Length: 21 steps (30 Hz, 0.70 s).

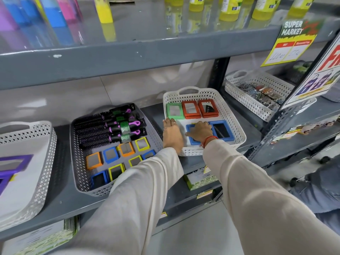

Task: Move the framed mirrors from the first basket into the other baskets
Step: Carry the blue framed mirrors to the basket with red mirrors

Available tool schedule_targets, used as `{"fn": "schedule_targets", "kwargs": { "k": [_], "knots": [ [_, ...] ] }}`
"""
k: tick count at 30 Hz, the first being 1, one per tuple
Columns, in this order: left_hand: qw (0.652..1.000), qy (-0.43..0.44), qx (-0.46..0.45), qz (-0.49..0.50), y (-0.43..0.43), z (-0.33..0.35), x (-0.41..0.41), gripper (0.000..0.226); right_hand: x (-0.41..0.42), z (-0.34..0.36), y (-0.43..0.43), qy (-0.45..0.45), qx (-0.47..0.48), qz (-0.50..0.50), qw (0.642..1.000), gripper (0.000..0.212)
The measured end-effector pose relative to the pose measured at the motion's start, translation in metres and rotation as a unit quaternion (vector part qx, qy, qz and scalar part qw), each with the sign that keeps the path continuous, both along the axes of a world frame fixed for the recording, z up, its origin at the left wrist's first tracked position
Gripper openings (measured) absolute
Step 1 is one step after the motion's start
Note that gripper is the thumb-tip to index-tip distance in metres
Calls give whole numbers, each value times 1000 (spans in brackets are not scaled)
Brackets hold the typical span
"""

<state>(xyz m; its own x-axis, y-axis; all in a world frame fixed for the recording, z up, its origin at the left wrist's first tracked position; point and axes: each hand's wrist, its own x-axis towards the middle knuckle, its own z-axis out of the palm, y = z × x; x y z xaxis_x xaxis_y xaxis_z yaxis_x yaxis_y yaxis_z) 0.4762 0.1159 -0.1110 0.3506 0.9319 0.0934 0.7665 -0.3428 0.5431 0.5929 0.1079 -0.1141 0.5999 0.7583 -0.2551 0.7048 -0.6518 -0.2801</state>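
Sleeves [239, 181] reach into white basket [237, 126]; right hand [199, 131] flat on blue mirror [193, 139]; left hand [172, 134] loose, holding nothing.

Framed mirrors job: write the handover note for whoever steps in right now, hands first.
Left hand: open, resting flat on the white basket near its left wall, holding nothing.
Right hand: palm down on a blue framed mirror in the front row of that basket; whether it grips it is unclear.
White basket also holds a second blue mirror in front, with a green mirror and two red mirrors behind.
Grey basket holds hairbrushes and small orange, blue and yellow mirrors.
Far-left basket has purple mirrors.
Which basket is the source cannot be told, so what is left is unclear.
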Motion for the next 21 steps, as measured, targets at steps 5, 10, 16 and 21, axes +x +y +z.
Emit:
{"fn": "schedule_targets", "kwargs": {
  "k": [5,10,16,21],
  "knots": [
    [999,-17,39,-13,4,24,-30,52,-5,26,0,-31,109,18,993,56],
    [994,-13,91,55,12,54,-102,46,-55,76,22,-63,230,93,967,39],
    [979,16,98,176,9,62,-216,46,-189,97,48,-35,336,223,914,42],
    [961,53,84,258,-7,56,-311,45,-297,93,51,68,267,282,919,35]
  ]
}}
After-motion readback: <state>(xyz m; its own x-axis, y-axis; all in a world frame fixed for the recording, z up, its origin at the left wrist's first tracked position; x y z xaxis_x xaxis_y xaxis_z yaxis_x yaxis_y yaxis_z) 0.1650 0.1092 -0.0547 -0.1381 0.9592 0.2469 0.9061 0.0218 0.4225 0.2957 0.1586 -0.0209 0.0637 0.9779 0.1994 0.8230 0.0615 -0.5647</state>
